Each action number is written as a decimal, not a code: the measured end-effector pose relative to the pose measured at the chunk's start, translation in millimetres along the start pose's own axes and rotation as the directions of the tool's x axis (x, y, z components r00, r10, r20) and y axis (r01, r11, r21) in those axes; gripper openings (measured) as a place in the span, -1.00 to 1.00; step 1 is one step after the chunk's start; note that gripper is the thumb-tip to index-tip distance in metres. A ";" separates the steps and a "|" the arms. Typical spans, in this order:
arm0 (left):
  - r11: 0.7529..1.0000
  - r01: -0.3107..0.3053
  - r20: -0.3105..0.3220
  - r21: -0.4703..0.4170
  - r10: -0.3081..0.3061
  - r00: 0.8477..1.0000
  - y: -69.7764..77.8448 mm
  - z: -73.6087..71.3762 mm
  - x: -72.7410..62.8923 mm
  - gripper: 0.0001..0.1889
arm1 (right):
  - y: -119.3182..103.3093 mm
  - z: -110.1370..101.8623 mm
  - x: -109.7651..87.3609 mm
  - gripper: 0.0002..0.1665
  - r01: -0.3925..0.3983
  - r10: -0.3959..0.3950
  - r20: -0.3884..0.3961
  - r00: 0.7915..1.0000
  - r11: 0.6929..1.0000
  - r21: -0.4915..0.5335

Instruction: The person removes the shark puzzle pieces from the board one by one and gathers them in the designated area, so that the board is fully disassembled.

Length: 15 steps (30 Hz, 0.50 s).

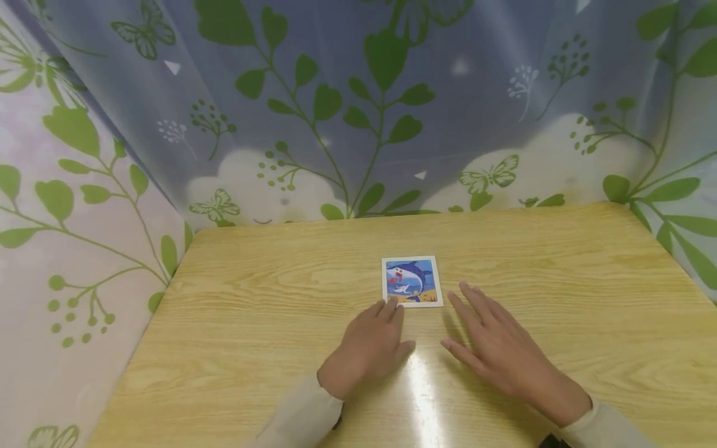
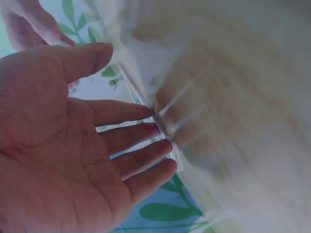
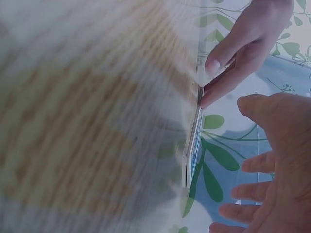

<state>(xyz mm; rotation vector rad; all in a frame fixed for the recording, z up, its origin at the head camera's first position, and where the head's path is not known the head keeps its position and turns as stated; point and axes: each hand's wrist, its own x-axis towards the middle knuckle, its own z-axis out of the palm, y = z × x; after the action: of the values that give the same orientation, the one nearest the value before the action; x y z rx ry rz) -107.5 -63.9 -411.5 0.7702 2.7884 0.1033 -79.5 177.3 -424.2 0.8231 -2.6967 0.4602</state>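
Note:
A small square picture puzzle (image 1: 411, 282) with a white frame and a blue sea scene, a dolphin-like animal in it, lies flat on the wooden table (image 1: 269, 280). My left hand (image 1: 371, 342) touches its near left edge with straight fingertips, the thumb spread to the right. In the left wrist view those fingertips (image 2: 165, 141) meet the puzzle's edge (image 2: 133, 87). Just right of the puzzle, my right hand (image 1: 498, 339) hovers with fingers extended and apart, holding nothing. The right wrist view shows the puzzle side-on (image 3: 193, 150), thin and layered, between both hands.
A curtain (image 1: 347, 124) printed with leaves and butterflies hangs along the table's far edge, and similar patterned cloth (image 1: 84, 205) covers the left side. Light glares off the tabletop between the two hands.

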 end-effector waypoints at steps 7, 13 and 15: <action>0.999 -0.029 0.011 0.027 0.028 1.000 10.2 3.8 -17.0 -0.28 | 0.4 1.8 6.4 -0.11 -0.013 0.012 0.062 0.998 1.000 0.012; 0.998 -0.047 0.018 0.047 0.047 0.999 16.2 3.3 -28.0 -0.29 | -1.6 4.0 15.8 -0.13 -0.009 0.007 0.131 0.991 1.000 0.011; 0.998 -0.048 0.018 0.041 0.047 0.999 17.1 4.1 -30.0 -0.30 | -3.0 5.8 20.2 -0.14 0.001 -0.003 0.142 0.990 1.000 0.018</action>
<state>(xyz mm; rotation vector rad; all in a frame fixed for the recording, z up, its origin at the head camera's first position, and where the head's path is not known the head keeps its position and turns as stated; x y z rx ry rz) -73.1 -64.6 -406.7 0.8439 2.7650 0.0476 -94.9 163.0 -421.6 0.8952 -2.8254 0.4417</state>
